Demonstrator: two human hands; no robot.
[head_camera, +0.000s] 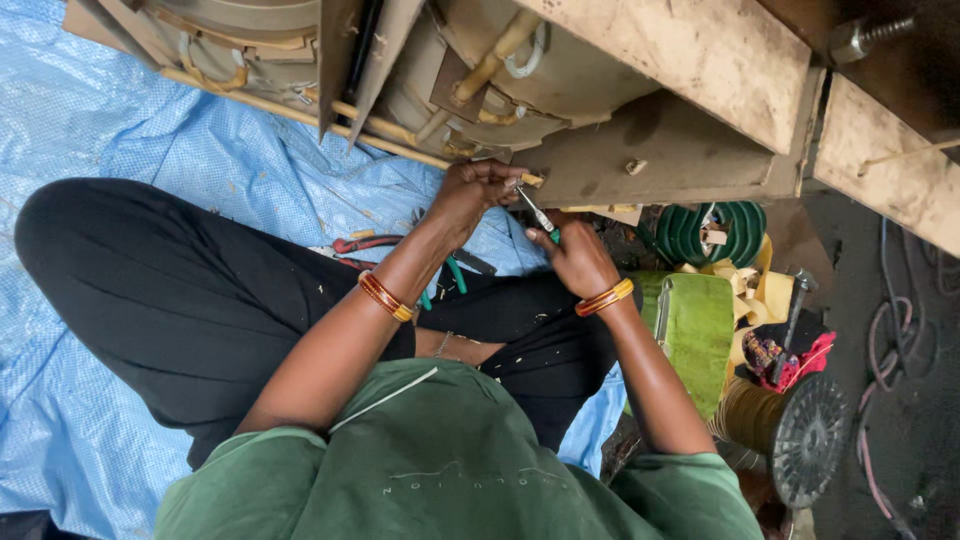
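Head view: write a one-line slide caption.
Seated on a blue tarp, the right hand works pliers at a large wound coil while the left hand steadies it.

Access: blue tarpaulin (110, 140) at left lies open. Blocked above by coil assembly (480, 70); crowded right by green bag (695, 330), wire spool (790, 430).

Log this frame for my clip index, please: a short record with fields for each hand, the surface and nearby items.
left hand: pinches the end of a tan strip at the big wound coil
right hand: grips small pliers, tip at that same spot
seat: blue tarp, person cross-legged
on tarp: red-handled cutters
to the right: green cloth bundle, wire spool, hammer
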